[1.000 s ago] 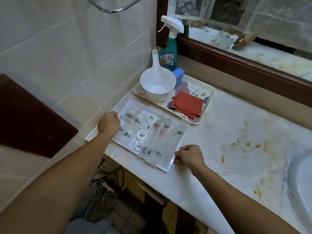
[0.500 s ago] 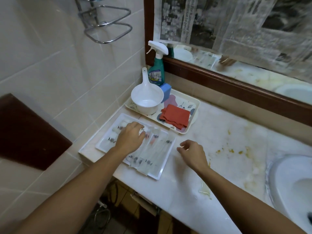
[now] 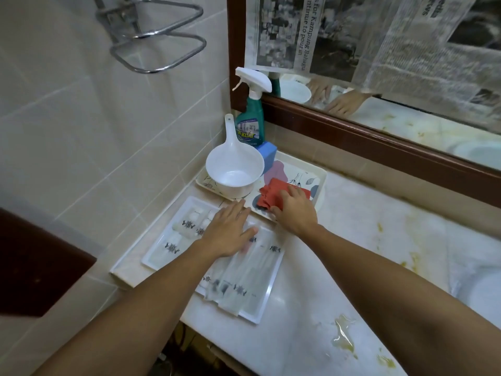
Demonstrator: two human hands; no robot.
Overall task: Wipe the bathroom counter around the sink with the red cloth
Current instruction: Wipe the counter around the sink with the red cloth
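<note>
Right hand [image 3: 296, 213] now over red cloth [image 3: 271, 195], touching.

On the worktop [image 3: 339, 267] two trays sit side by side against the wall at the left end. The nearer tray [image 3: 267, 299] holds wrapped packets. The farther tray [image 3: 311, 169] carries a scoop [image 3: 234, 169] on its left and the cloth [image 3: 271, 192] to the right of it. A sponge [image 3: 267, 156] stands behind the scoop, a spray bottle [image 3: 250, 118] in the corner behind that. The sink [image 3: 485, 291] lies far right, below the mirror [image 3: 406, 77].
</note>
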